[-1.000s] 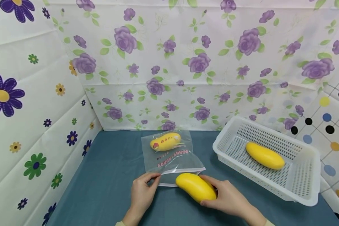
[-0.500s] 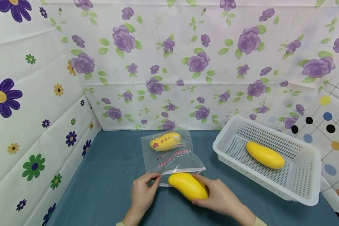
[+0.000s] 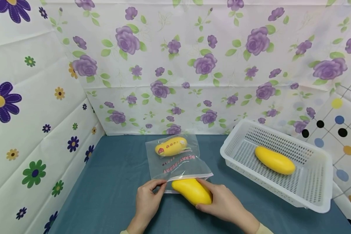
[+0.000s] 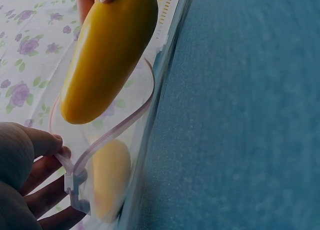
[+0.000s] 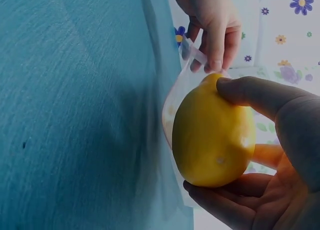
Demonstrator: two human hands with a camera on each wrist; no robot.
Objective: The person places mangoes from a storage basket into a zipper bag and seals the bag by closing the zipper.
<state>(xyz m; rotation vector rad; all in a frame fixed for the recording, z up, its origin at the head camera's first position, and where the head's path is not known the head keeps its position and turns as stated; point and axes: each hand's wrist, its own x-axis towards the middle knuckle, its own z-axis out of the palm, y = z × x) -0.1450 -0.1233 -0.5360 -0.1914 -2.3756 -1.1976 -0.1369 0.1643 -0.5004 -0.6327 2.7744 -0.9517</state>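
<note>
A clear zip bag [image 3: 175,165] with pink lettering lies on the table, its mouth toward me and parted. Inside its far end is one yellow mango [image 3: 171,147]. My left hand [image 3: 148,198] pinches the left corner of the bag's mouth between thumb and fingers, beside the slider [image 4: 75,190]. My right hand [image 3: 222,201] grips a second mango [image 3: 191,191], thumb on one side and fingers on the other. In the left wrist view, that mango's tip points into the opening between the two pink-edged lips [image 4: 117,132].
To the right stands a white perforated basket [image 3: 237,162] with another mango [image 3: 275,160] in it. Blue-grey cloth [image 3: 111,182] covers the table. Flower-printed sheets [image 3: 163,65] hang behind and at the left; a dotted sheet [image 3: 346,136] hangs at the right.
My right hand has brought its mango leftward and slightly forward, so it now overlaps the bag's mouth. My left hand keeps its pinch in nearly the same place.
</note>
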